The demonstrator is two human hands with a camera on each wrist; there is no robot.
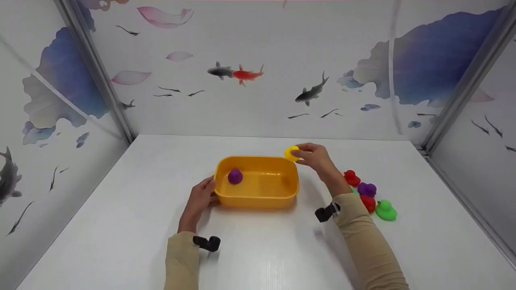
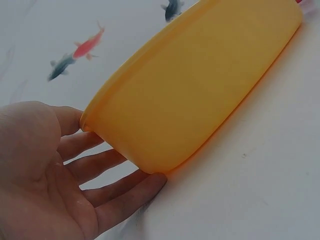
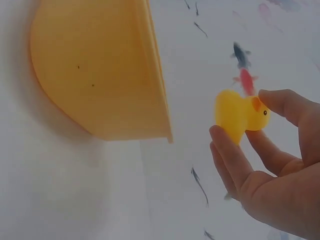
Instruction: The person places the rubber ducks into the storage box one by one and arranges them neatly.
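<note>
At the left end of a yellow plastic basin, my left hand holds on, its thumb at the rim and its fingers against the outer wall. A round purple toy lies inside the basin, toward the left. Above the basin's far right corner, my right hand pinches a yellow rubber duck between thumb and fingers. The duck's orange beak and one eye show in the right wrist view, and it is apart from the basin.
Right of the basin on the white table sit several rubber ducks, among them a red duck, a purple duck and a green duck. My right forearm partly covers them. Walls painted with fish enclose the table.
</note>
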